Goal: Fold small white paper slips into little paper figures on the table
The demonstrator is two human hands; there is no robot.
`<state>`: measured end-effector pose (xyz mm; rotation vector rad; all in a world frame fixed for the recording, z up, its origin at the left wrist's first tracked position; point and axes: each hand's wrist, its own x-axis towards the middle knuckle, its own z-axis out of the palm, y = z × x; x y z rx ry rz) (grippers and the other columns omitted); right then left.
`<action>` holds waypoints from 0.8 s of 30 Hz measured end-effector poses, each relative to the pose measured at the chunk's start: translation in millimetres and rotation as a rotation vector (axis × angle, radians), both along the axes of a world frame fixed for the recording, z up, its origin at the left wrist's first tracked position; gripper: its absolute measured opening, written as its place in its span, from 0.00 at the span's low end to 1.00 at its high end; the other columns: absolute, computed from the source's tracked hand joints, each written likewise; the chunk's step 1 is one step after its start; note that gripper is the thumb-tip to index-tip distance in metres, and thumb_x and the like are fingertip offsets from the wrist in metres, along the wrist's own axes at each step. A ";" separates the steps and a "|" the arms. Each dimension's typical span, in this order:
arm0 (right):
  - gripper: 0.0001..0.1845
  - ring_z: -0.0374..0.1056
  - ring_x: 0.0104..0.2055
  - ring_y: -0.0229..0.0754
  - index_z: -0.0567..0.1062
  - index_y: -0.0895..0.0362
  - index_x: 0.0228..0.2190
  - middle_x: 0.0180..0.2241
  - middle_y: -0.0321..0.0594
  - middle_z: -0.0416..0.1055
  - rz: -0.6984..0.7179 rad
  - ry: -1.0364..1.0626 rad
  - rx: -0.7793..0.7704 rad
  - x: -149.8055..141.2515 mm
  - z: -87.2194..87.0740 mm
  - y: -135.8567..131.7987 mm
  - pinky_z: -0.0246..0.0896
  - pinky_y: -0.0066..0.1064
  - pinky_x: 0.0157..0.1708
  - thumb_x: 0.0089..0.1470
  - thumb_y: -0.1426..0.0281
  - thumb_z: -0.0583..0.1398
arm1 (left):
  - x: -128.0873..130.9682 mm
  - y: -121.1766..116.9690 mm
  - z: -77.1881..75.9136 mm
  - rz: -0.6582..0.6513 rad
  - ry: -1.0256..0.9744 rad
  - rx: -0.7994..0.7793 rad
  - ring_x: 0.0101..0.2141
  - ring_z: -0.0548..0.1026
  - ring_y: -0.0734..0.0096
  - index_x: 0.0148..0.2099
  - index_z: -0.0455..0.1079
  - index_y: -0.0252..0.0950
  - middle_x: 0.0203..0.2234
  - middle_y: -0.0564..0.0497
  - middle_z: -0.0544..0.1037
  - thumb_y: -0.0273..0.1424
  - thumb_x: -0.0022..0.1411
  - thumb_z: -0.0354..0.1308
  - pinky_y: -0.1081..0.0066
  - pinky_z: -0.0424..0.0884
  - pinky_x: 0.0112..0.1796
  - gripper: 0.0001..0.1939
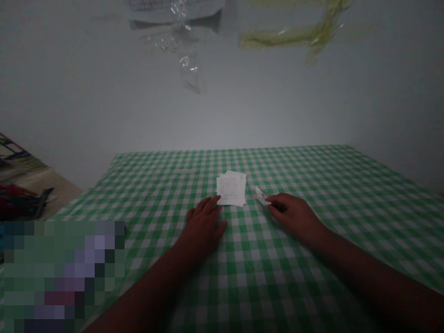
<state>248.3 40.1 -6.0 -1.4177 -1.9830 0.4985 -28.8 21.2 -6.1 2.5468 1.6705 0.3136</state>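
Near the centre of the frame, a loose stack of printed white papers [229, 190], lying flat with edges out of line and rows of small, unreadable print on top. Just to the right, apart from the stack, a small white paper [261, 195], tilted up and either bent or folded; cannot tell which. Held at its lower right end by the right hand [293, 210], in a closed pinch between thumb and forefinger. At the lower left corner of the stack, the left hand [205, 224], palm down, with fingers extended and slightly parted, one fingertip at that corner, and nothing gripped. Beneath, across the middle and bottom of the frame, a green-and-white checked cloth [249, 273]. In the lower left, a pixelated block [62, 277], hiding whatever lies there. Above that, at the left edge, a beige surface [60, 187] with a red and black shape [17, 201], too dim to name. Behind the cloth, a grey wall [222, 118], with wrinkled clear tape [190, 69] at upper centre and yellowish tape [277, 39] farther right.
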 end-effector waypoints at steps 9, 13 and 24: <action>0.17 0.72 0.33 0.43 0.76 0.56 0.47 0.38 0.46 0.74 -0.030 -0.011 -0.004 3.6 -5.2 8.6 0.70 0.38 0.35 0.56 0.68 0.58 | -2.7 3.6 -0.6 -0.008 0.008 -0.045 0.64 0.57 0.54 0.65 0.59 0.37 0.65 0.43 0.60 0.34 0.68 0.48 0.45 0.57 0.59 0.24; 0.20 0.71 0.33 0.43 0.74 0.57 0.50 0.42 0.48 0.73 -0.054 -0.075 0.009 3.8 -6.0 8.8 0.69 0.39 0.37 0.56 0.67 0.58 | -2.8 3.3 1.3 -0.024 0.001 -0.045 0.64 0.57 0.54 0.65 0.59 0.36 0.65 0.43 0.60 0.33 0.69 0.46 0.45 0.57 0.58 0.24; 0.23 0.68 0.35 0.46 0.69 0.60 0.52 0.37 0.46 0.72 -0.113 -0.203 0.042 -0.6 1.2 -0.2 0.62 0.38 0.35 0.58 0.64 0.55 | -2.6 0.8 1.2 -0.052 -0.001 -0.067 0.64 0.57 0.58 0.64 0.59 0.34 0.65 0.42 0.60 0.33 0.69 0.45 0.49 0.57 0.59 0.23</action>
